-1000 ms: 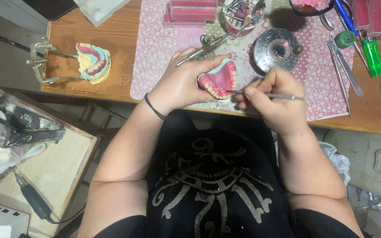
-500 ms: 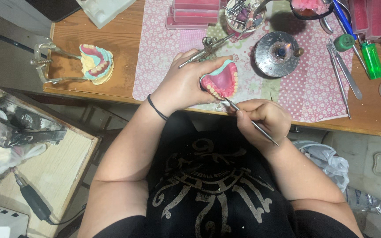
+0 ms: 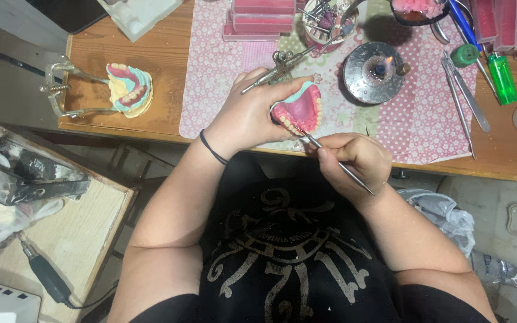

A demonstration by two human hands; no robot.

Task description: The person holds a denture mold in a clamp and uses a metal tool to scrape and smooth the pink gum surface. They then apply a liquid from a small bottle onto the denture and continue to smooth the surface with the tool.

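Note:
My left hand (image 3: pixel 248 113) grips a pink wax denture model (image 3: pixel 299 109) with a teal rim and a row of white teeth, held at the near edge of the wooden table (image 3: pixel 163 66). A black band circles that wrist. My right hand (image 3: pixel 354 160) holds a thin metal carving tool (image 3: pixel 337 162) like a pen, its tip touching the teeth at the model's lower edge. A second denture model (image 3: pixel 130 88) sits in a metal articulator (image 3: pixel 61 90) at the table's left end.
A small lit burner (image 3: pixel 373 72) stands just beyond the model on a pink dotted mat (image 3: pixel 426 119). Metal instruments (image 3: pixel 463 96), a green lighter (image 3: pixel 501 76), a cup of tools (image 3: pixel 328 21) and pink wax sheets (image 3: pixel 258 18) lie at the back. A wooden side stand (image 3: pixel 61 227) is at left.
My right hand has turned the tool from lying level across the model to pointing up at its lower teeth. The view has shifted slightly; my left hand keeps its grip on the model.

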